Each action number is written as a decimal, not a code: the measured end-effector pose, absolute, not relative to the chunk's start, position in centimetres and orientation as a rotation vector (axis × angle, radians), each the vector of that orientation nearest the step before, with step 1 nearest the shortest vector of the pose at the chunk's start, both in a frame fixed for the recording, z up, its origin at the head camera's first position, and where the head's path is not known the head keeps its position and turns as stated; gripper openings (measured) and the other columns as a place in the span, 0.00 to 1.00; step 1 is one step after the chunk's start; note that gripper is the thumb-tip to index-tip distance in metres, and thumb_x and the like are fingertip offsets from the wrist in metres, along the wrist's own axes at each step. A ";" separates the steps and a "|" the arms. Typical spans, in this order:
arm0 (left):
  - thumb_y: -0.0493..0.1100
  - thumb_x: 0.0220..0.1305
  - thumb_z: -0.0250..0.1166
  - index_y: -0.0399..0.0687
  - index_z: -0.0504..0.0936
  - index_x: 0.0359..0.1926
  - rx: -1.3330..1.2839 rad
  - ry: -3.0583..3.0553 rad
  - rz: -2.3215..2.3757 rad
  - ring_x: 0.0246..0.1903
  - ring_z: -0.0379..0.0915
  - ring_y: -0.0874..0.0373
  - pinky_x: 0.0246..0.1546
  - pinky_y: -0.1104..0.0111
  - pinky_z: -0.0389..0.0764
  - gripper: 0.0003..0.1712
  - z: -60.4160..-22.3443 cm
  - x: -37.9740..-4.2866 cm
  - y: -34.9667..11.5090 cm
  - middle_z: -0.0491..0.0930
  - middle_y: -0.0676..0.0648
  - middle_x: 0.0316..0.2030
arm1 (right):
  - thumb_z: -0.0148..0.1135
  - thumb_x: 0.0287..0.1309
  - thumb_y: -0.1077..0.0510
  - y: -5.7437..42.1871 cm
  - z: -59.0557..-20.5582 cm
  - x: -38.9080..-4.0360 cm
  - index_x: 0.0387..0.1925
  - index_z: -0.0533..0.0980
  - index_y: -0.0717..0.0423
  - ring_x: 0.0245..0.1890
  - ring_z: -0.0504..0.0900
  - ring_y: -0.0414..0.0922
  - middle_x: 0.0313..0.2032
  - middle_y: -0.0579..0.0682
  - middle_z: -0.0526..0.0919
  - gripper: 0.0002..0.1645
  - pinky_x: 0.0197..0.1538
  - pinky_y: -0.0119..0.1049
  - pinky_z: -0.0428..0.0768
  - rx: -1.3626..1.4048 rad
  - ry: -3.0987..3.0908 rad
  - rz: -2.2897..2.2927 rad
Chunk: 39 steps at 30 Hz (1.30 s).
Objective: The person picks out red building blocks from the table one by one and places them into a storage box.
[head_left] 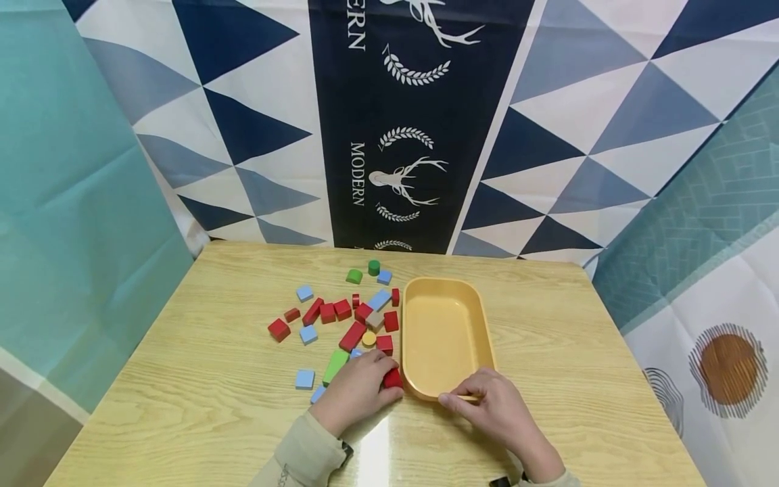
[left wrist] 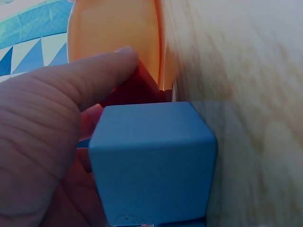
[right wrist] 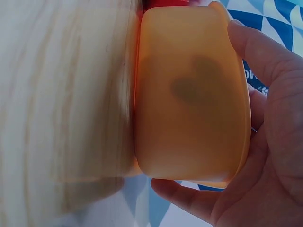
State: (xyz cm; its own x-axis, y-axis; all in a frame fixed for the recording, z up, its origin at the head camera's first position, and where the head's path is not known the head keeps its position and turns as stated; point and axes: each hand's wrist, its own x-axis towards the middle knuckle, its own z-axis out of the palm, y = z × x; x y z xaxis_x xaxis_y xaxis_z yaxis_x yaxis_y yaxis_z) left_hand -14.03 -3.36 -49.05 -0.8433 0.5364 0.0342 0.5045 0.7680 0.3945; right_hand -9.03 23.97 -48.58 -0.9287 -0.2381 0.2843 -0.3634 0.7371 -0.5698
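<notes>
My left hand (head_left: pixel 356 385) pinches a red block (head_left: pixel 392 378) beside the near left corner of an orange-yellow plastic tray (head_left: pixel 441 331). In the left wrist view, thumb and fingers sit on either side of that red block (left wrist: pixel 137 85), and a blue block (left wrist: pixel 151 165) stands close by, under the palm side. My right hand (head_left: pixel 496 409) pinches the tray's near rim, thumb outside and fingers over the edge. Seen from the right wrist, the tray wall (right wrist: pixel 189 104) is between thumb and fingers, with the tray upright on the table. No blocks show inside it.
Left of the tray lie scattered toy blocks: several red ones, such as a long red block (head_left: pixel 352 336), a blue block (head_left: pixel 305 379), a green block (head_left: pixel 336 367), a yellow disc (head_left: pixel 368 339) and a green cylinder (head_left: pixel 374 268). Patterned cloth (head_left: pixel 389 135) hangs behind the wooden table (head_left: pixel 548 325).
</notes>
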 end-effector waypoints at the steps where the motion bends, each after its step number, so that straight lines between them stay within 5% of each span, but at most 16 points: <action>1: 0.59 0.69 0.73 0.49 0.86 0.61 0.850 2.877 0.604 0.52 0.83 0.52 0.57 0.57 0.85 0.27 -49.0 -14.0 -3.4 0.85 0.47 0.55 | 0.82 0.55 0.44 24.0 -48.6 -9.0 0.24 0.87 0.29 0.32 0.74 0.25 0.27 0.24 0.81 0.09 0.34 0.28 0.75 0.481 -2.746 0.962; 14: 0.53 0.64 0.79 0.48 0.85 0.58 0.838 2.901 0.696 0.58 0.85 0.49 0.62 0.55 0.84 0.26 -48.9 -14.1 -3.7 0.88 0.46 0.58 | 0.83 0.55 0.45 24.0 -48.9 -9.0 0.23 0.87 0.30 0.32 0.74 0.24 0.27 0.24 0.81 0.10 0.34 0.28 0.75 0.491 -2.723 0.943; 29: 0.47 0.57 0.83 0.48 0.87 0.57 0.575 3.259 1.155 0.45 0.87 0.53 0.44 0.61 0.90 0.28 -46.2 -14.7 -7.2 0.90 0.47 0.51 | 0.82 0.56 0.45 24.1 -48.8 -8.9 0.24 0.87 0.31 0.31 0.72 0.25 0.27 0.25 0.80 0.09 0.33 0.27 0.73 0.487 -2.729 0.971; 33: 0.45 0.56 0.84 0.46 0.87 0.57 0.571 3.283 1.267 0.47 0.88 0.50 0.43 0.60 0.90 0.28 -46.0 -14.7 -7.7 0.90 0.46 0.51 | 0.82 0.56 0.45 24.1 -48.8 -8.9 0.24 0.87 0.31 0.31 0.72 0.25 0.27 0.25 0.80 0.10 0.34 0.27 0.73 0.483 -2.735 0.975; 39: 0.45 0.55 0.84 0.46 0.87 0.57 0.667 3.312 1.332 0.37 0.84 0.54 0.35 0.68 0.88 0.29 -45.3 -15.0 -7.7 0.90 0.45 0.50 | 0.82 0.56 0.44 24.1 -48.8 -8.9 0.24 0.87 0.30 0.31 0.72 0.25 0.27 0.25 0.80 0.09 0.34 0.28 0.73 0.484 -2.734 0.979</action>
